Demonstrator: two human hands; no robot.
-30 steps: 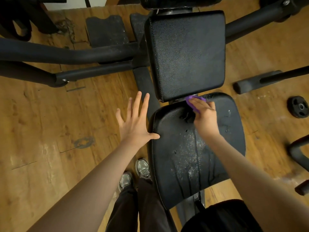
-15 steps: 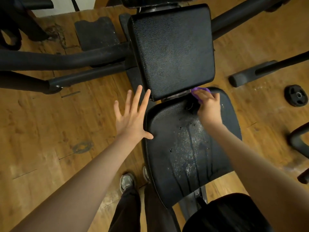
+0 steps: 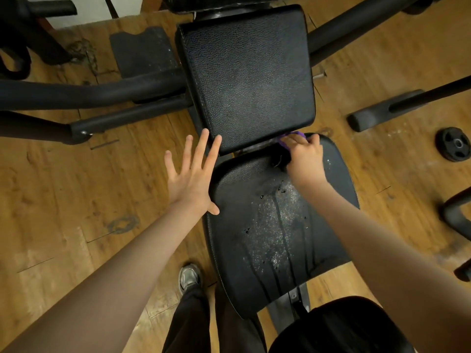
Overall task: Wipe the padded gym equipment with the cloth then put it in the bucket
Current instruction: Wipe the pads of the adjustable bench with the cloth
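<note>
Gym room: black padded leather-look bench seat [image 3: 275, 233] and back pad [image 3: 249, 75] on black steel tube frame [image 3: 84, 91], round black weight plate [image 3: 453, 144] lying on worn wooden plank floor [image 3: 58, 189].

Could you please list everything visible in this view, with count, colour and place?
Seat pad: one, black, centre, wet and streaked.
Back pad: one, black, above the seat pad.
Cloth: one, purple, at the gap between the pads.
Frame tubes: several, black, left and right.
Weight plate: one, black, floor at right.
Floor mat: one, dark, upper left.
Floor: wooden, brown.
Shoe: one, grey, bottom centre.
Left hand: open, by the seat pad's left edge.
Right hand: grips the cloth.
</note>
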